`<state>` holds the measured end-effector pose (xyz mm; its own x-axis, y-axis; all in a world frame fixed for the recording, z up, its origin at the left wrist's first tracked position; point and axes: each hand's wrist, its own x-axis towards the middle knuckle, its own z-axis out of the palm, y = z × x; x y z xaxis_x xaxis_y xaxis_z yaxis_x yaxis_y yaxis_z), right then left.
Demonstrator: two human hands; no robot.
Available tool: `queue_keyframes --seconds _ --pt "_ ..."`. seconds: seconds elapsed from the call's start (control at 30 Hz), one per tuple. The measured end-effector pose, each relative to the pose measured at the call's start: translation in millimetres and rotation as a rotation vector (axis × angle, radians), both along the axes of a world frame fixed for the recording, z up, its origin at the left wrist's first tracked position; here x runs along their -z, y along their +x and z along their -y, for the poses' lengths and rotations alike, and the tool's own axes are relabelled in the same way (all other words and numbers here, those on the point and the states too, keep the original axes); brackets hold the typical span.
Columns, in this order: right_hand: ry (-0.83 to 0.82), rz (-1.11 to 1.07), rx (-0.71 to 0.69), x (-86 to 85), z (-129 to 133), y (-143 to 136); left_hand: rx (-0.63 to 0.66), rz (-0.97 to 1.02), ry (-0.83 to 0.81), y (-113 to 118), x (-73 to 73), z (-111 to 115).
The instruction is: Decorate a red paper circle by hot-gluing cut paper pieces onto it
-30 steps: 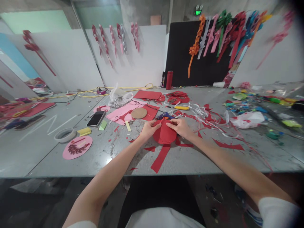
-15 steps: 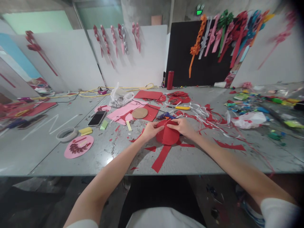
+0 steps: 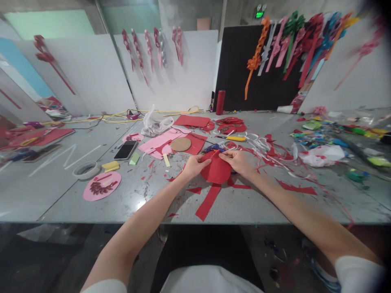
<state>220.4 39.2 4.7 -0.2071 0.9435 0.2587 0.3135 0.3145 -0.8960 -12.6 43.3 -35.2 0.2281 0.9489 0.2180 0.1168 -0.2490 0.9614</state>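
A rounded red piece is held up between my two hands over the table. My left hand pinches its upper left edge between thumb and fingers. Its upper right edge is pinched by my right hand. A small fold stands up at the top, between the fingertips. Just below the piece, a red strip lies on the table. Behind my hands is a blue tool, partly hidden by the piece.
Left of my hands are a phone, a tape roll and a pink oval. A tan disc lies behind, with a yellow cutter and white ribbons to the right. A red bottle stands farther back.
The fingertips of both hands have moved slightly apart along the top of the red piece, and more of its upper surface shows. The view has shifted a little.
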Motion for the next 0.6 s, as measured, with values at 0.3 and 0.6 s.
queue_keyframes --seconds 0.3,0.6 --pt "0.049 -0.065 0.007 10.9 -8 3 -0.023 -0.025 0.031 -3 2.4 -4" --pt "0.039 -0.149 0.05 15.4 -15 4 -0.058 0.106 0.002 -3 0.9 -7"
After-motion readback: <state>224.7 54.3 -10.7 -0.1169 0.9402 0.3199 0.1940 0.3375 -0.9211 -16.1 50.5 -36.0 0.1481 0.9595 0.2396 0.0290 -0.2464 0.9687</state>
